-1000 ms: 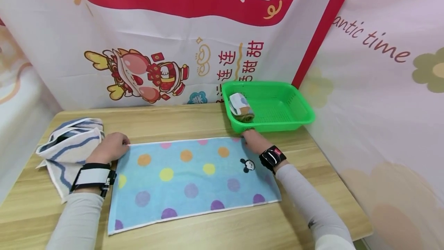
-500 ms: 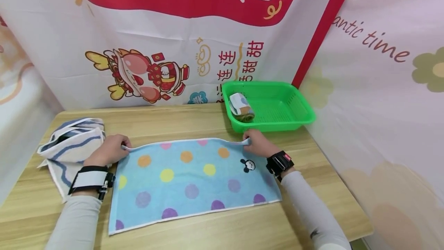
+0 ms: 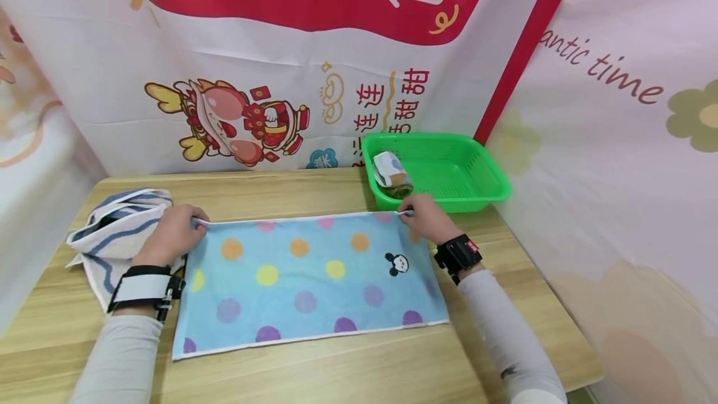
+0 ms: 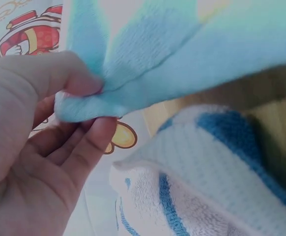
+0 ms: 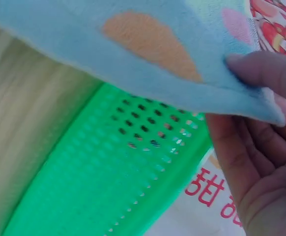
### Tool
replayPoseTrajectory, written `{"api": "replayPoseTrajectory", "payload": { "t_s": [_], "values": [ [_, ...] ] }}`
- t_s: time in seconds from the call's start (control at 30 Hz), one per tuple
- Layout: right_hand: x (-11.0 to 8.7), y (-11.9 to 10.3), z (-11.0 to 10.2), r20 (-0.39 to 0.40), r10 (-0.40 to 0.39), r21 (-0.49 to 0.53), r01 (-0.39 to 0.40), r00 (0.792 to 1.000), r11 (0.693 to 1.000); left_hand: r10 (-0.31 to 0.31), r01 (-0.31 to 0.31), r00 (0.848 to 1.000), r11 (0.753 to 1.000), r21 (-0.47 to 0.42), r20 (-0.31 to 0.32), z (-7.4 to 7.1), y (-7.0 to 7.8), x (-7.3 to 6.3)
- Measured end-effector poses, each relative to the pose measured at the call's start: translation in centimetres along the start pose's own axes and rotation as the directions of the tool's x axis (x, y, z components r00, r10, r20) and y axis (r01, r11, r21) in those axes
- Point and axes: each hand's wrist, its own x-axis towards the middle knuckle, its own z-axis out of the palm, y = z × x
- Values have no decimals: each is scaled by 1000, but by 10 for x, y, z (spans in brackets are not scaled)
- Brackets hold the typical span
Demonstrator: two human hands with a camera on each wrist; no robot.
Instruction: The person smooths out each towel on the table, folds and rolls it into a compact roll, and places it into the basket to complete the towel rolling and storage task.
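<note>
1. Left hand (image 3: 172, 234) pinches the blue towel (image 3: 303, 273) at its far-left corner; right hand (image 3: 429, 220), far-right.
2. It spans the table (image 3: 314, 379), unfolded.
3. A rolled cloth (image 3: 392, 172) already lies in the green basket (image 3: 471, 202), far right.
4. Left, the striped towel (image 3: 126, 235) remains loosely heaped.

Smooth wood table (image 3: 314, 379), matt cloth dotted towel (image 3: 305, 276)
Left of the dotted towel, rough-looped striped towel (image 3: 126, 229); beyond, smooth plastic basket (image 3: 471, 205).

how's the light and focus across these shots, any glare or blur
Head view: bright, with the blue towel's dots clearly outlined and a soft shadow on the table beside the right sleeve; left wrist view: hazy, the towel washed out near the top; right wrist view: soft, the table's grain smeared and the green basket low on detail.
</note>
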Motion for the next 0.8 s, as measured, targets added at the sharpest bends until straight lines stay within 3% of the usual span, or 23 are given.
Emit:
{"api": "replayPoseTrajectory", "payload": {
  "t_s": [0.13,0.33,0.57,0.8],
  "values": [
    [5,-5,-7,-77,-21,-8,20,997,1000,-13,13,995,1000,-3,-99,-2,6,0],
    [11,-7,-12,-161,-10,-1,10,987,1000,0,-1,971,1000,-1,-240,-9,16,-6],
    [13,-7,-19,-273,-23,3,25,962,1000,37,-46,934,999,-16,-356,-17,24,-16],
    [-4,-20,-15,-318,42,49,-28,947,998,92,-93,881,995,19,-464,-12,32,-34]
  ]
}}
